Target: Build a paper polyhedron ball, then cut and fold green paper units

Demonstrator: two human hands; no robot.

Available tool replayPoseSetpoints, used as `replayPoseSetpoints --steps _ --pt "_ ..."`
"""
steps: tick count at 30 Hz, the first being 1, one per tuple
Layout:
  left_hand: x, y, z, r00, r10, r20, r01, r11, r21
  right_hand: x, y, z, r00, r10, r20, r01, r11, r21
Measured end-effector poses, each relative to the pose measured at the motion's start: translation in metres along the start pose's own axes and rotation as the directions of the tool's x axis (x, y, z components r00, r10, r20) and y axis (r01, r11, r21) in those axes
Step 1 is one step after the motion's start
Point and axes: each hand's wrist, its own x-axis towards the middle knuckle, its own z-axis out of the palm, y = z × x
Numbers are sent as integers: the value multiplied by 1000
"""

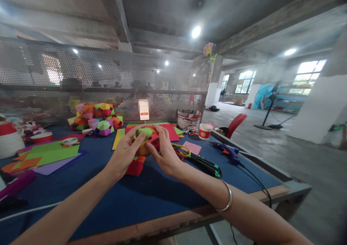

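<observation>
We are in a wide grey concrete hall [168, 9] with ceiling lamps lit and windows at the far right. A table [114, 216] with a dark blue top stretches before us, and along its far side stands a perforated metal screen [168, 75]. Near the screen, left of centre, sits a pile of many-coloured faceted balls [101, 116]. At the left lie overlapping coloured sheets [55, 154], green uppermost, with orange and purple showing.

At the centre, our left hand [126, 149] and right hand [166, 151] close around a multicoloured piece [147, 132], held between them above the table. Its green, red and orange-yellow faces show between our fingers; we cannot see every fingertip. Both our thumbs are on its near side. A red part [136, 168] shows just below it; we cannot tell whether the two are joined.

A woven basket [189, 119] stands beyond, to the right. Nearer us lie a blue glue gun [226, 151], its black cord running over the table edge, and a black-and-green cutter [207, 165] beside our right hand. A red-and-white cup [205, 132] stands near the basket. Smallest, a lit phone [144, 109] stands upright before the screen, and a silver bangle [228, 196] circles our right forearm.
</observation>
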Motion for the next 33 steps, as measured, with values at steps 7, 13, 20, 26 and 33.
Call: replayPoseSetpoints --steps 7,13,20,26,33 --pt "2 -10 1 989 129 -76 -123 990 74 -2 -2 1 1000 -7 22 7 1000 -4" --pt "1 -12 3 972 193 -132 -170 971 168 -2 -1 2 999 -38 -11 38 999 -4" --pt "1 -13 5 945 267 -187 -215 942 258 -2 -1 4 997 -48 -55 49 999 15" --pt "0 -12 6 945 266 -189 -211 940 267 -2 -4 4 1000 -10 -17 10 1000 12" --pt "1 -13 4 966 188 -176 -142 959 245 -4 1 5 1000 10 28 -11 1000 2"
